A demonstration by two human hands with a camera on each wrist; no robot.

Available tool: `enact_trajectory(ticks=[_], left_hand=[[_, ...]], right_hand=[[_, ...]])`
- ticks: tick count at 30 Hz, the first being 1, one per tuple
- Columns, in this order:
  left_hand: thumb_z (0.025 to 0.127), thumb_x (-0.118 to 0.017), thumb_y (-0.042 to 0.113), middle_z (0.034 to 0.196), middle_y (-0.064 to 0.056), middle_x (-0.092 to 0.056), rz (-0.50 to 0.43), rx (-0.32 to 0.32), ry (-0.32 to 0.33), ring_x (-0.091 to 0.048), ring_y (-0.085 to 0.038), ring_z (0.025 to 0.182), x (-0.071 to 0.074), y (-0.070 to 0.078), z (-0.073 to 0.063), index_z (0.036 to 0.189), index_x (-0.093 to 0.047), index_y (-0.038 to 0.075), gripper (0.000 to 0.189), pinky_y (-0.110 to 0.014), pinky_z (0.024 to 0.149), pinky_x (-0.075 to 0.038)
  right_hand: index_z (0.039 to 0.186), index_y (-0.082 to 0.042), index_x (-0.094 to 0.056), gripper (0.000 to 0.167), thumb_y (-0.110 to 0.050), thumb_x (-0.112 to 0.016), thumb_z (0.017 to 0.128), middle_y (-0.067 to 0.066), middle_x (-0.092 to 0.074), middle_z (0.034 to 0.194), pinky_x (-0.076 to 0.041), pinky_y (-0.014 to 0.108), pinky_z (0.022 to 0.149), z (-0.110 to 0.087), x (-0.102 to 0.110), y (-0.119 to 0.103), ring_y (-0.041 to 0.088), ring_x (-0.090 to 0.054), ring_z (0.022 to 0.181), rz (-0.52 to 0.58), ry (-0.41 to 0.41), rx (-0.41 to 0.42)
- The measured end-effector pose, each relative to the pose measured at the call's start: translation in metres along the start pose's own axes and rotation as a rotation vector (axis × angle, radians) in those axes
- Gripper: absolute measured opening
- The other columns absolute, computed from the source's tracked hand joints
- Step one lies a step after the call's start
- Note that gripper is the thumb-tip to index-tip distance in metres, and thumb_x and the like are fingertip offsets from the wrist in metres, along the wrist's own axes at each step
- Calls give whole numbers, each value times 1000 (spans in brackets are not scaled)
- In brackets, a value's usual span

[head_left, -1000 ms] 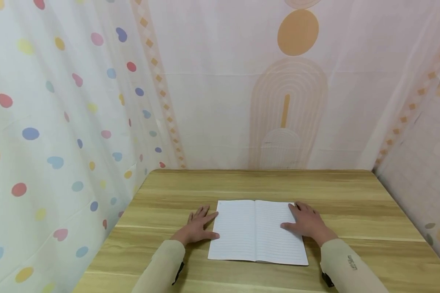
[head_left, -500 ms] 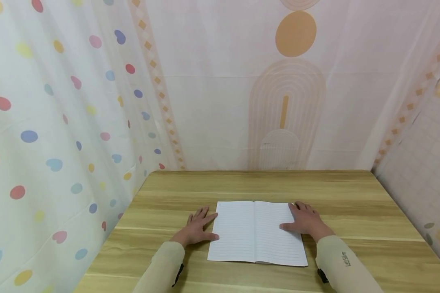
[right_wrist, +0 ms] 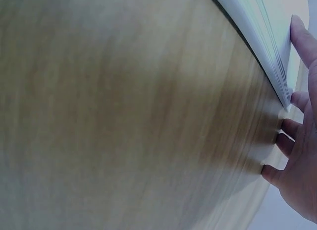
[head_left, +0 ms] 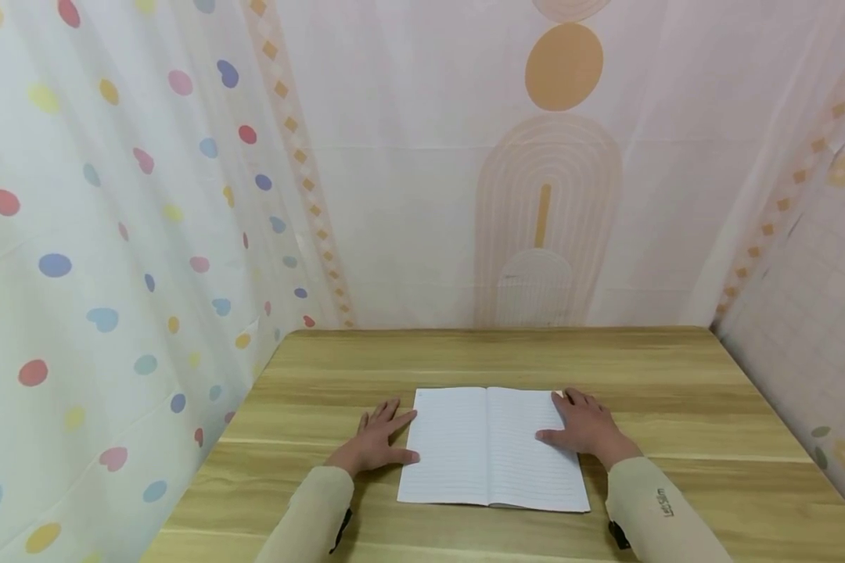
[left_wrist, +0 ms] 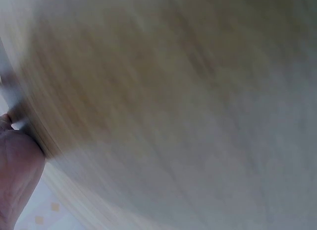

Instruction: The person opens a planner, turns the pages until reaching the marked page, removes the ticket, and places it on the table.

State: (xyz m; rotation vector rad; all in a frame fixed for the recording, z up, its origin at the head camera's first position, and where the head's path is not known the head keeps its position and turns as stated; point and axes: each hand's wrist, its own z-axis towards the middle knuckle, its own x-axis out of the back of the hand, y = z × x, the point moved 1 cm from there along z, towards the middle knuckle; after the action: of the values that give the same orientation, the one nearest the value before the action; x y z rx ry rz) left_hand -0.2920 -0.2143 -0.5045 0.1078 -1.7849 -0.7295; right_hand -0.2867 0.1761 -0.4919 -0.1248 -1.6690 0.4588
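An open notebook [head_left: 458, 453] with blank lined pages lies flat, its centre fold pointing away from me. My left hand [head_left: 375, 444] is spread at its left edge, thumb and index fingertip right at the page border, the other fingers on the wood. My right hand [head_left: 587, 428] rests over the right edge, with its thumb on the right page and the index finger near the upper right corner. In the right wrist view the page edges [right_wrist: 270, 46] fan slightly beside the right hand [right_wrist: 302, 155], whose other fingertips touch the table. Only part of the left hand [left_wrist: 20, 170] shows in its wrist view.
The wood-grain table [head_left: 507, 356] reaches back to a pale patterned curtain [head_left: 408, 195]. A dotted curtain [head_left: 127, 274] hangs along the left side, and another patterned cloth [head_left: 817, 328] borders the right. Dark bands show under both sleeves [head_left: 651, 500].
Both hands and the notebook keep their places. The head view has shifted slightly, and the right forearm has moved a little to the left.
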Motion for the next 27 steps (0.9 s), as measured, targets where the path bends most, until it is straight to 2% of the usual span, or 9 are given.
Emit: enact_trajectory(ticks=[13,27], left_hand=[[88,-72,49,164,-20,-6,3,5,-6,3,-40,150,2,2,-1,156,-36,16,84,-61,115,5],[88,-72,49,164,-21,-7,-11,-8,-11,2,-41,150,2,0,1,155,-36,14,84,-62,115,5]], right_hand=[[148,2,-42,92,-61,-67,86,32,-34,149,-24,71,104,6,-4,4,53,-29,134,-16,35,-25],[146,-3,-48,79,-57,-64,90,33,-37,146,-28,73,100,1,-2,4,56,-33,133,-44,78,44]])
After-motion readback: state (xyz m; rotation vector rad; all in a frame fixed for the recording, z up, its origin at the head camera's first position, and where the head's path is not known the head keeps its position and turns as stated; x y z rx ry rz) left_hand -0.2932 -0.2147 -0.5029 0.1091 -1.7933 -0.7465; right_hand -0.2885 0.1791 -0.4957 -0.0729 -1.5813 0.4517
